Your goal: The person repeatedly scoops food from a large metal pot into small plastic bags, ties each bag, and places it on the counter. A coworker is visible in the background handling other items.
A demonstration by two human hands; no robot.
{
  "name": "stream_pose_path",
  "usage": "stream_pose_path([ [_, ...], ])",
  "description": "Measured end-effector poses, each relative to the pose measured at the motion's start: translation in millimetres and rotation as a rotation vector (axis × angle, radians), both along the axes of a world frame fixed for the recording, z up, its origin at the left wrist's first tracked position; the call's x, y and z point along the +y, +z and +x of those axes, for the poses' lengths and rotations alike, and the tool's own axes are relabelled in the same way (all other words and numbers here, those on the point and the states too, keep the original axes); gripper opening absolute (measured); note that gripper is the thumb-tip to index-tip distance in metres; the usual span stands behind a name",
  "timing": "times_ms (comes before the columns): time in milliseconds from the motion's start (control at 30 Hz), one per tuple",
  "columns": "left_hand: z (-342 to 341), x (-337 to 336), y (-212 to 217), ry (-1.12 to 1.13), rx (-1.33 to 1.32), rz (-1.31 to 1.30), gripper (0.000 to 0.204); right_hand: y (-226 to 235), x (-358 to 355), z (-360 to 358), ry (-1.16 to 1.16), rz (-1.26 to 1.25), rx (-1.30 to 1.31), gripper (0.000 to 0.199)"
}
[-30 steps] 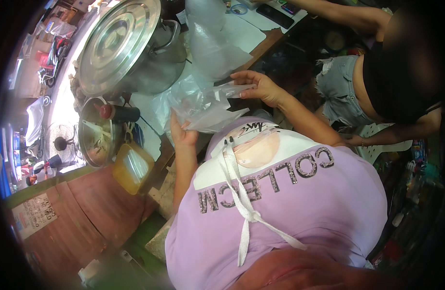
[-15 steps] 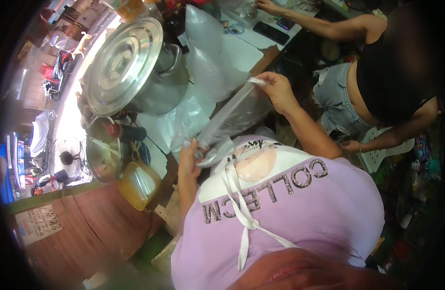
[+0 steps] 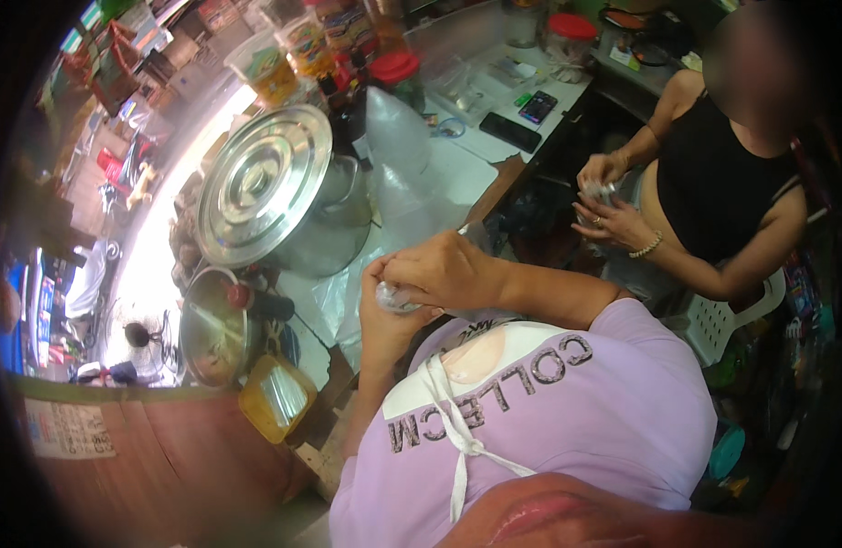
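Note:
Both of my hands meet in front of my chest, just over the table's near edge. My left hand (image 3: 381, 315) is closed around a bunched clear plastic bag (image 3: 396, 298), a crumpled bit of which shows between the fingers. Over the top lies my right hand (image 3: 448, 269), its fingers curled onto the same plastic; part of the bag is hidden behind it. Beyond my hands, more clear plastic (image 3: 343, 292) lies flat on the white table. A tall, cloudy plastic bag (image 3: 398, 151) stands beside a large metal pot (image 3: 334, 242) with a metal lid (image 3: 261, 187) on top.
Left of my hands are a metal bowl (image 3: 201, 342) with a utensil, a red-capped dark bottle (image 3: 273, 306) and a yellow tray (image 3: 256, 416). Phones (image 3: 510, 132) and red-lidded jars (image 3: 395, 68) sit farther back. At right, another person's hands (image 3: 613, 201) hold something small beside a white plastic chair (image 3: 709, 333).
My hands have come together, and the plastic bag stretched between them is now bunched up. The other person has turned and drawn both hands together. My view has shifted, showing more of the table's back.

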State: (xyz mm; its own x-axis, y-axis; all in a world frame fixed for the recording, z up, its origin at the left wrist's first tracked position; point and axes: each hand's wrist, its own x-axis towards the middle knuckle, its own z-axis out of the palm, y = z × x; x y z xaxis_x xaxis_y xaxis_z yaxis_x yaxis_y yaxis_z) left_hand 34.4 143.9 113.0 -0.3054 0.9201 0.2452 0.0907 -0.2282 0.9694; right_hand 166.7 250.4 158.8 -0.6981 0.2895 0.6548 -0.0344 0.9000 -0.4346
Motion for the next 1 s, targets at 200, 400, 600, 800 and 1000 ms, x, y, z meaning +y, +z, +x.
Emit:
stream_pose_path([
  [200, -5, -1, -5, 0.002, -0.198, -0.208, 0.028, 3, 15, 21, 0.015, -0.324, -0.157, 0.018],
  [400, -9, 4, -15, 0.033, -0.038, -0.168, 0.018, -12, 26, 24, 0.036, -0.227, -0.014, 0.016],
  [600, -6, 13, -17, -0.003, -0.199, -0.055, 0.017, -17, 16, 23, -0.089, -0.005, -0.092, 0.015],
  [800, -7, 24, -14, 0.021, -0.221, -0.090, 0.017, -18, 20, 15, -0.126, 0.065, -0.033, 0.019],
  [1000, -11, 39, -15, -0.019, -0.394, -0.078, 0.020, -13, 46, 22, -0.122, -0.460, 0.077, 0.020],
])
